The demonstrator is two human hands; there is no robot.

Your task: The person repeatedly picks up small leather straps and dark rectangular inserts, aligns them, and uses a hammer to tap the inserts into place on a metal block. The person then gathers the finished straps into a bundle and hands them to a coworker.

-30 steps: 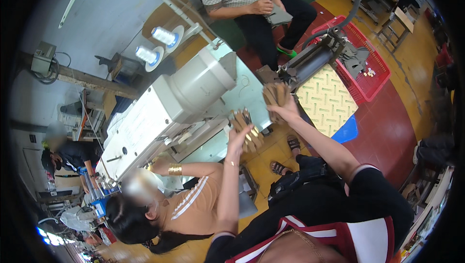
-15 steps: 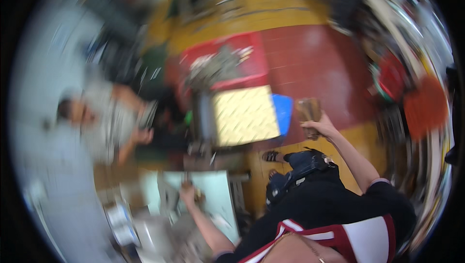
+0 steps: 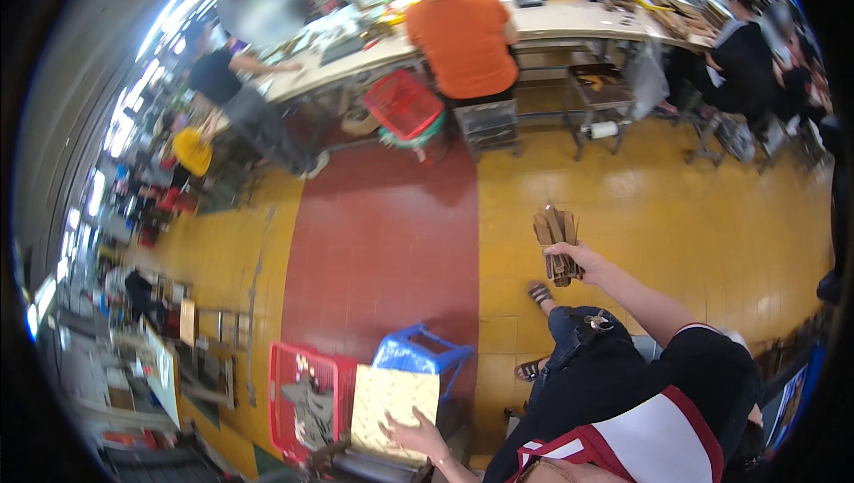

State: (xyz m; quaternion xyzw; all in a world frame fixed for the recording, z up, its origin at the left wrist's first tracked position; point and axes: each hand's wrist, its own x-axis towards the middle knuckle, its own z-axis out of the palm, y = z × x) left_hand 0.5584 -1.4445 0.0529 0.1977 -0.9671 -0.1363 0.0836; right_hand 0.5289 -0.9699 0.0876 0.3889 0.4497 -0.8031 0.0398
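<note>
A bundle of flat brown strips [image 3: 556, 227] stands out from my right hand [image 3: 578, 261], which is wrapped around its lower part above the yellow floor. What the strips are made of I cannot make out. Down at the lower middle, my left hand [image 3: 416, 437] lies with fingers spread over a cream board [image 3: 396, 387] marked with rows of short dashes. Nothing shows in that hand. Left of the board is a red plastic crate [image 3: 277, 394] with grey pieces inside.
A blue plastic stool [image 3: 416, 357] stands just beyond the board. Across the far side runs a long workbench [image 3: 560, 25], where a person in an orange shirt [image 3: 463, 43] sits. A red basket [image 3: 405, 102] stands beside that person. More people are at the far left and right.
My view has swung right, toward the long workbench. My left hand has left the pale table and is now over the cream board. The brown bundle stays in my right hand.
</note>
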